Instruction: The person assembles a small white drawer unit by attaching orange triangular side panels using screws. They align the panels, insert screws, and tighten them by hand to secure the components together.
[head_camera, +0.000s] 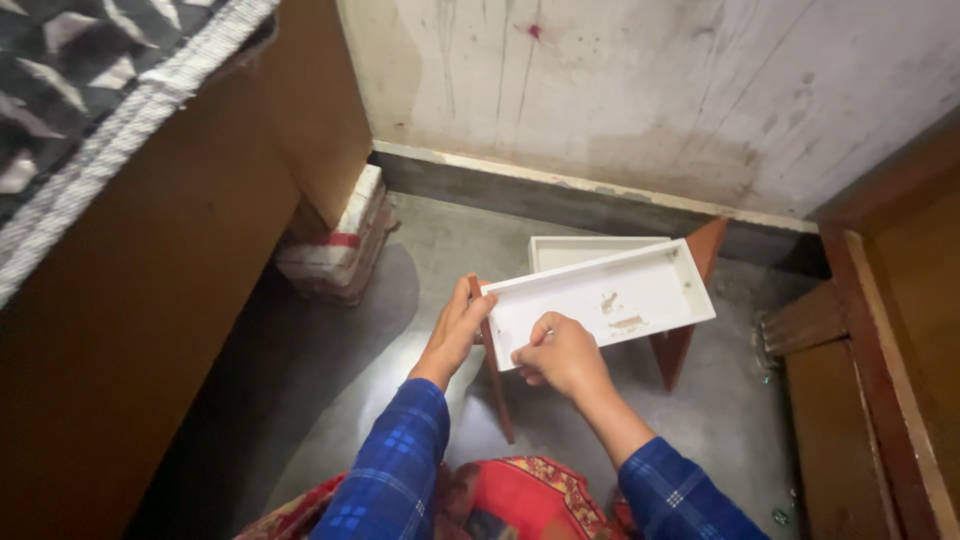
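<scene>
A white shallow tray-like shelf panel (640, 285) with raised edges and brown smears inside rests across two reddish-brown wooden side boards (685, 335). My left hand (455, 330) grips the panel's left end where it meets the near wooden board (497, 385). My right hand (560, 355) is closed at the panel's front edge, fingers pinched as if on something small; what it holds is hidden. A second white panel (560, 250) lies behind, partly covered.
Grey concrete floor (400, 300) in a narrow corner. Brown wooden furniture (150, 300) stands at left, with stacked bricks (340, 250) under it. More wooden furniture (880, 380) at right. A stained white wall (650, 90) is ahead. A patterned cloth (80, 70) lies at top left.
</scene>
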